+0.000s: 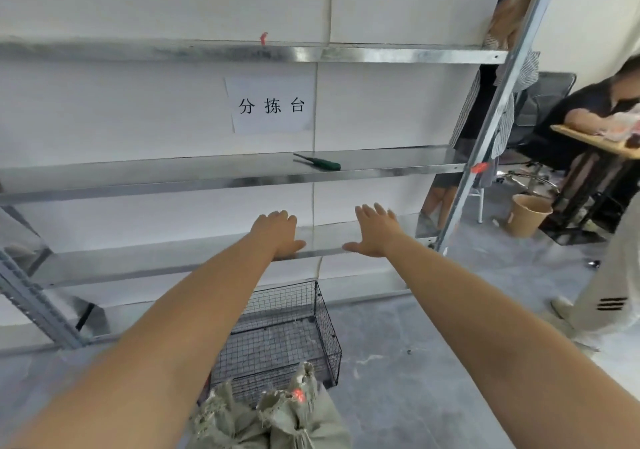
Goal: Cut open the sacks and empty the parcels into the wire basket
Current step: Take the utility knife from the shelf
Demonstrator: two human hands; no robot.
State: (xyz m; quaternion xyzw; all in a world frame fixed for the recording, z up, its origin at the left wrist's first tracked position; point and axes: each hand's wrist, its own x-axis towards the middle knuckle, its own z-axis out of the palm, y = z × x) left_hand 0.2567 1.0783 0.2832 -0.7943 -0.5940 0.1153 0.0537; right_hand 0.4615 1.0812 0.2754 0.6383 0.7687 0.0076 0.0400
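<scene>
Two grey-green woven sacks (273, 417) with tied tops stand on the floor at the bottom of the view. Just behind them sits a black wire basket (322, 324), with nothing visible inside. A green-handled cutter (320, 162) lies on the middle metal shelf (173, 174). My left hand (277, 232) and my right hand (375, 228) both rest flat, fingers apart, on the front edge of the lower shelf (138, 265), holding nothing. The cutter is one shelf above my hands.
A metal rack with several shelves stands against a white wall bearing a paper sign (272, 105). To the right, one person sits at a wooden table (595, 142), another stands close by (602, 296), and a brown paper bin (528, 214) stands on the grey floor.
</scene>
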